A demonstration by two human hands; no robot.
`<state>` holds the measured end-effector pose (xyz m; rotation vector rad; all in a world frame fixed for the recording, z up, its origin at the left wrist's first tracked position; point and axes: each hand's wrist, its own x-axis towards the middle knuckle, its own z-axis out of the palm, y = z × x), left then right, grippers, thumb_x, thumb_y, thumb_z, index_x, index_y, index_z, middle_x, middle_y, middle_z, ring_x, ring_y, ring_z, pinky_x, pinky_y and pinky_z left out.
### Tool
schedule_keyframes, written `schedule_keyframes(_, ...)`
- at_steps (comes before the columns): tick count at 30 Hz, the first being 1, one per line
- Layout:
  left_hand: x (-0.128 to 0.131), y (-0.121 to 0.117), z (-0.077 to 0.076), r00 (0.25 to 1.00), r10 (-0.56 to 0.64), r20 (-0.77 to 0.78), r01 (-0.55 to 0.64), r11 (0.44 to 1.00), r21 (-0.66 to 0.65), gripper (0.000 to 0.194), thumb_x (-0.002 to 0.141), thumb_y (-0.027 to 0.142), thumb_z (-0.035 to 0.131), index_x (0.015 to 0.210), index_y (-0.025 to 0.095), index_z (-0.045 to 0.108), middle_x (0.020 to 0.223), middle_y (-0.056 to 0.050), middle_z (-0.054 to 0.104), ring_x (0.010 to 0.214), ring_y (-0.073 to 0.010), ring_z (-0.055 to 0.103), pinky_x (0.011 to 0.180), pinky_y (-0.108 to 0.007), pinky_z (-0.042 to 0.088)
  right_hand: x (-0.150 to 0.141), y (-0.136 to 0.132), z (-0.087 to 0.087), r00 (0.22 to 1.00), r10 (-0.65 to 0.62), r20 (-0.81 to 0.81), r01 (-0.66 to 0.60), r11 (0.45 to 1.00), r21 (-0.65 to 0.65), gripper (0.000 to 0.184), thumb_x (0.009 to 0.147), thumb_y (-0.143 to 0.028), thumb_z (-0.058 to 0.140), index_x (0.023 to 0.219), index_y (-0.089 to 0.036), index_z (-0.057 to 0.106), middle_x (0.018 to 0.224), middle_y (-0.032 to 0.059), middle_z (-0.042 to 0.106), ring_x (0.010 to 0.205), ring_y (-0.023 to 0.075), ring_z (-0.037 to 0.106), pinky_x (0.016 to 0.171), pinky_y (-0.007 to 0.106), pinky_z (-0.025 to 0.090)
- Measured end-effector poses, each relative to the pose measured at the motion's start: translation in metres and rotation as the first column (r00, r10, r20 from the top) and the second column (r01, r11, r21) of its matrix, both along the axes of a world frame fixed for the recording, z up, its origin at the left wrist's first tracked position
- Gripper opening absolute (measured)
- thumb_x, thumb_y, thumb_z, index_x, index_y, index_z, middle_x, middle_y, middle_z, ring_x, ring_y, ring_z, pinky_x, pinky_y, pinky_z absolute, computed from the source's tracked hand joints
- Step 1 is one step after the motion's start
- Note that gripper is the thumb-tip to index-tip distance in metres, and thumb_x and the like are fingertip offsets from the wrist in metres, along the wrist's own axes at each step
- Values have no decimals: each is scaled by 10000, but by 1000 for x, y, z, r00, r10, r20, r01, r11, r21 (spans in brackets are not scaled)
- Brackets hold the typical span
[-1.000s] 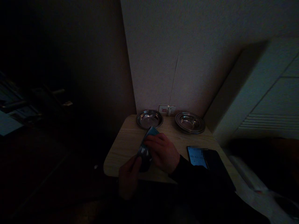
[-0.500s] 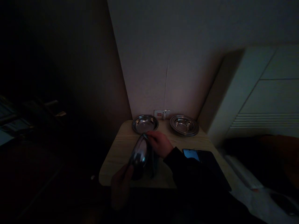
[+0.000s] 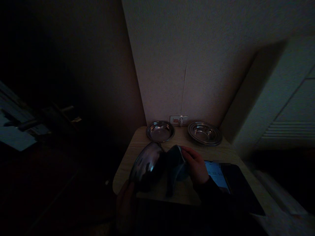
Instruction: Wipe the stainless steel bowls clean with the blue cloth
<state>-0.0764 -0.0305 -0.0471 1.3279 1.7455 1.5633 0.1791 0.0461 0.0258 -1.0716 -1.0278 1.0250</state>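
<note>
In a very dim room, my left hand point(image 3: 126, 200) grips the lower edge of a steel plate point(image 3: 147, 165) held tilted over the front of a small wooden table point(image 3: 137, 144). Its shiny underside faces me. Just right of the plate, my right hand point(image 3: 197, 164) is closed on a blue cloth point(image 3: 176, 167), and the cloth hangs down against the plate's rim.
Two more steel plates stand at the back of the table, one on the left point(image 3: 160, 130) and one on the right point(image 3: 204, 133), with a wall socket point(image 3: 178, 120) between them. A lit phone point(image 3: 216, 173) on a dark case lies at the right. White furniture stands at the far right.
The plate has turned so more of its underside faces me. My right hand has moved with the cloth from the plate's top edge down to its right side.
</note>
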Motion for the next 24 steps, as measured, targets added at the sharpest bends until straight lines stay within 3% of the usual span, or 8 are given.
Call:
schedule_keyframes(3,17,0,16,1000,4,22,-3,999,-37,277,588,450,610,736,229,692,980,-97,665,1048,-322,542,922,-428,421,-7,-10,1,997,-1,74,-4,997,71,253,735,-392,604,884,-207,689,860,48,705,782,201,642,703,339,516)
schedule_keyframes(7,35,2,41,972,-32,231,71,984,-163,427,710,447,527,1047,204,626,1112,-69,631,1101,-268,528,922,-388,433,-17,-21,3,981,-11,193,-32,976,214,218,793,-334,551,932,-216,671,926,52,692,839,196,639,757,356,523)
schedule_keyframes(9,39,2,46,966,-40,255,91,977,-190,447,705,452,539,1061,193,617,1136,-76,621,1107,-261,526,925,-372,431,-22,-24,4,970,-32,241,-43,953,300,208,813,-293,531,960,-223,661,962,54,680,877,193,631,789,360,518)
schedule_keyframes(14,43,0,51,970,-62,236,108,976,-188,403,669,451,554,934,164,651,1024,-91,665,999,-258,585,852,-347,474,-32,-30,10,937,-102,334,-64,891,450,204,840,-210,499,978,-226,649,1002,65,656,945,186,606,814,348,507)
schedule_keyframes(20,50,-1,75,980,-80,183,119,969,-216,234,669,363,492,725,177,622,724,-34,672,696,-207,615,606,-277,498,-38,-37,17,861,-135,490,-165,838,520,260,844,-131,479,1034,-243,616,1001,60,644,940,191,579,797,364,496)
schedule_keyframes(24,57,2,90,988,-76,133,105,970,-220,256,654,422,566,751,191,619,758,-13,670,783,-202,612,699,-248,491,-46,-48,17,812,-189,553,-215,784,583,325,821,-78,491,1087,-235,590,1039,62,637,934,199,549,793,373,481)
